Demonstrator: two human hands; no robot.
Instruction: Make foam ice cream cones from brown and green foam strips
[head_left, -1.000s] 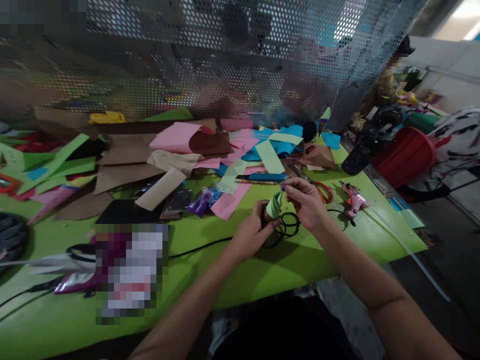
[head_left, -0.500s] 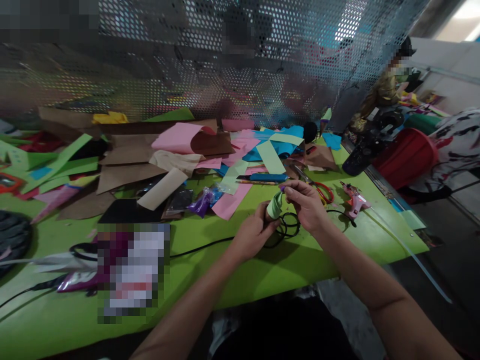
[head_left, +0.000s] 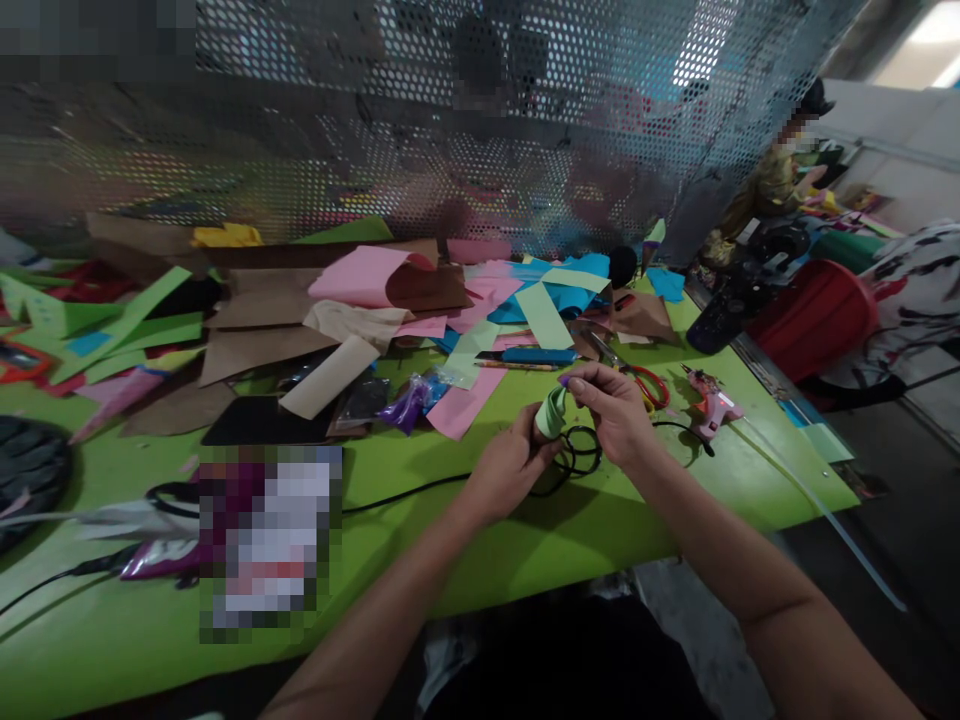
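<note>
My left hand (head_left: 517, 462) is closed around a small rolled piece of pale green paper or foam (head_left: 552, 412), which stands up out of the fingers at a slant. At its upper tip, my right hand (head_left: 611, 408) pinches a tiny purple piece (head_left: 565, 381), mostly hidden by the fingertips. Both hands are held above the green tabletop (head_left: 570, 550). Below them lies a coiled black cable (head_left: 581, 452). A pink glue gun (head_left: 714, 405) rests to the right of my right hand, and scissors with red and yellow handles (head_left: 656, 388) lie just behind it.
Coloured sheets and scraps, such as a pink sheet (head_left: 360, 275) and brown sheets (head_left: 259, 345), cover the back. A blue cutter (head_left: 536, 355) lies beyond my hands. A perforated metal panel (head_left: 420, 130) stands behind. Another person (head_left: 776, 180) and a red chair (head_left: 817, 315) are at right.
Hardly anything differs. My hands keep the same hold on the green roll and the purple piece, and the view has shifted very slightly.
</note>
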